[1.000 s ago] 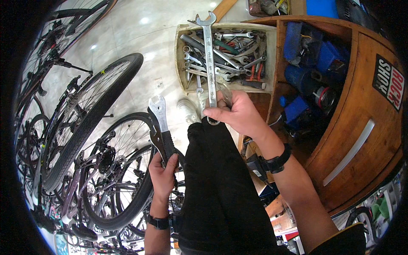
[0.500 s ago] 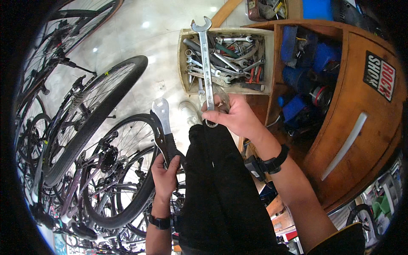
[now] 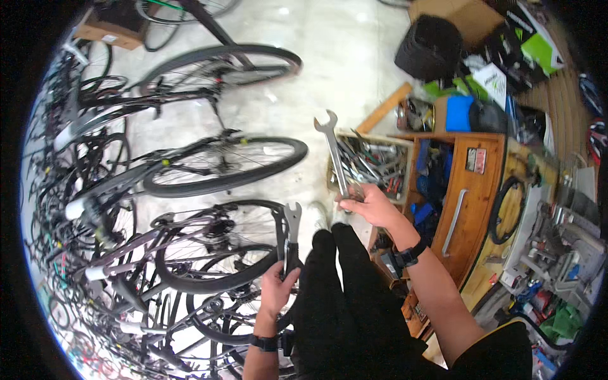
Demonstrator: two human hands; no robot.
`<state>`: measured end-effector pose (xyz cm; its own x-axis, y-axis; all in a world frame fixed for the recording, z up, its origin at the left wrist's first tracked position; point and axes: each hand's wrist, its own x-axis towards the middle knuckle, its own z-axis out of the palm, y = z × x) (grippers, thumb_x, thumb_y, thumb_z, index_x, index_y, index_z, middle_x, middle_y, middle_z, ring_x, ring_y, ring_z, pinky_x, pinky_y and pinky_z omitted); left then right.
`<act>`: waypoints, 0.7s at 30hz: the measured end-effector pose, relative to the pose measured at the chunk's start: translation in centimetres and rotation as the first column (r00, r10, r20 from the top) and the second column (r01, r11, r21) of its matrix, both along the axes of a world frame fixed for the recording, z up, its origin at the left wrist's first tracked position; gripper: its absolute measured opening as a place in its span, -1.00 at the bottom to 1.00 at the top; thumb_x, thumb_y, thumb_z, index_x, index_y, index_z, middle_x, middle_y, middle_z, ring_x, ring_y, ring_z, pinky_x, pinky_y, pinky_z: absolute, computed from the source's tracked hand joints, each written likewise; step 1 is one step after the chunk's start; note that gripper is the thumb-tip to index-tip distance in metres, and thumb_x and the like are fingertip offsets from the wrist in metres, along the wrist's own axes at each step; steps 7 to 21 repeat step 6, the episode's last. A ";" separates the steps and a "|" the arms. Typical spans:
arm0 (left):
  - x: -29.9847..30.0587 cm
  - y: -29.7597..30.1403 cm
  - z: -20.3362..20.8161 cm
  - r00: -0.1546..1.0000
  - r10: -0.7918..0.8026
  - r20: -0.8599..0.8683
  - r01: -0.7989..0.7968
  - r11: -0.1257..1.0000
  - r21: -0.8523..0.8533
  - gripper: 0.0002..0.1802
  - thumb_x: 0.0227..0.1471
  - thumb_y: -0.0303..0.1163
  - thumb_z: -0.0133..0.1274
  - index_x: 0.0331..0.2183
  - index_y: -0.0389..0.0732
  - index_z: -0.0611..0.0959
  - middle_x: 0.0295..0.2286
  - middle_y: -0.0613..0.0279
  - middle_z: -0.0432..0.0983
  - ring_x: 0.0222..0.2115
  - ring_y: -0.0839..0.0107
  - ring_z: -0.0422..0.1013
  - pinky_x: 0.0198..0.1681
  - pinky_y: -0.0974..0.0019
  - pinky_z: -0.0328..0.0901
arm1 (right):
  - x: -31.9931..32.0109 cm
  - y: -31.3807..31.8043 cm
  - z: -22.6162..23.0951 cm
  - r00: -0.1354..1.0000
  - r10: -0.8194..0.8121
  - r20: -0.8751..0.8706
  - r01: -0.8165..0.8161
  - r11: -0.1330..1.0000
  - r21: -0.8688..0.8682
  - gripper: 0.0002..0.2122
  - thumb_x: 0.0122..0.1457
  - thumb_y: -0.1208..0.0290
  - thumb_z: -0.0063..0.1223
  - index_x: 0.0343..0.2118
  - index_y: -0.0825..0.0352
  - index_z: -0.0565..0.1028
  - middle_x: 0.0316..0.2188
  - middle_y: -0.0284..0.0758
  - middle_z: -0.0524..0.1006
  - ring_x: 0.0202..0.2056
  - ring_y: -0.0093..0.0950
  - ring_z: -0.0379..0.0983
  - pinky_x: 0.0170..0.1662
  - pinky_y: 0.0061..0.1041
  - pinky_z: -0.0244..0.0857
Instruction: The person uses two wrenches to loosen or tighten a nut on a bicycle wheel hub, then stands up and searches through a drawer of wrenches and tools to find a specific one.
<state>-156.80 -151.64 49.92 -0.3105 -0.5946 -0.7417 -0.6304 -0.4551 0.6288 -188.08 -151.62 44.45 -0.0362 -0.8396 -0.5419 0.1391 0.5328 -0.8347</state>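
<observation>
My left hand (image 3: 277, 288), low and left of my legs, is closed around the black handle of a pedal wrench (image 3: 292, 221). The wrench's flat silver open jaw points up and away from me. A dark flat piece lies along its left side; whether it is a separate tool I cannot tell. In my right hand (image 3: 373, 206), thumb and fingers grip the lower end of a long silver combination wrench (image 3: 335, 158), its open jaw uppermost. Just beyond that hand is a pulled-out drawer (image 3: 380, 139) filled with several loose wrenches and pliers.
Bicycles crowd the left, one wheel (image 3: 225, 168) reaching toward the middle. At right stands a wooden cabinet (image 3: 459, 199) holding blue bins. A wood strip (image 3: 384, 107), a black basket (image 3: 429, 47) and a cardboard box (image 3: 459, 18) are farther off. My black-trousered legs occupy the lower middle.
The view has tilted up and swung left, showing more bicycles and floor. Both hands keep hold of their wrenches; the combination wrench now leans left at its top.
</observation>
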 end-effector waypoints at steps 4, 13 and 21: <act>5.3 1.5 6.1 0.992 0.084 0.092 -0.068 0.984 -0.166 -0.67 -0.02 -0.26 0.18 -0.34 -0.35 0.57 -0.53 0.00 0.51 -0.56 0.24 0.42 -0.46 0.28 0.29 | 3.2 -2.8 3.3 0.967 0.147 -0.209 -0.157 0.987 -0.028 -0.68 0.08 0.38 0.16 -0.12 0.42 0.48 -0.31 -0.21 0.57 -0.35 -0.45 0.47 -0.18 -0.48 0.36; 5.8 1.5 9.1 0.996 0.088 0.033 -0.082 0.986 -0.148 -0.61 -0.02 -0.18 0.16 -0.32 -0.35 0.57 -0.50 -0.14 0.47 -0.47 0.07 0.44 -0.37 0.19 0.31 | 4.5 -6.3 5.1 0.949 0.263 -0.173 -0.286 0.951 -0.122 -0.65 0.08 0.39 0.16 -0.07 0.40 0.47 -0.27 -0.21 0.56 -0.33 -0.43 0.47 -0.15 -0.47 0.37; 5.8 1.5 9.1 0.996 0.088 0.033 -0.082 0.986 -0.148 -0.61 -0.02 -0.18 0.16 -0.32 -0.35 0.57 -0.50 -0.14 0.47 -0.47 0.07 0.44 -0.37 0.19 0.31 | 4.5 -6.3 5.1 0.949 0.263 -0.173 -0.286 0.951 -0.122 -0.65 0.08 0.39 0.16 -0.07 0.40 0.47 -0.27 -0.21 0.56 -0.33 -0.43 0.47 -0.15 -0.47 0.37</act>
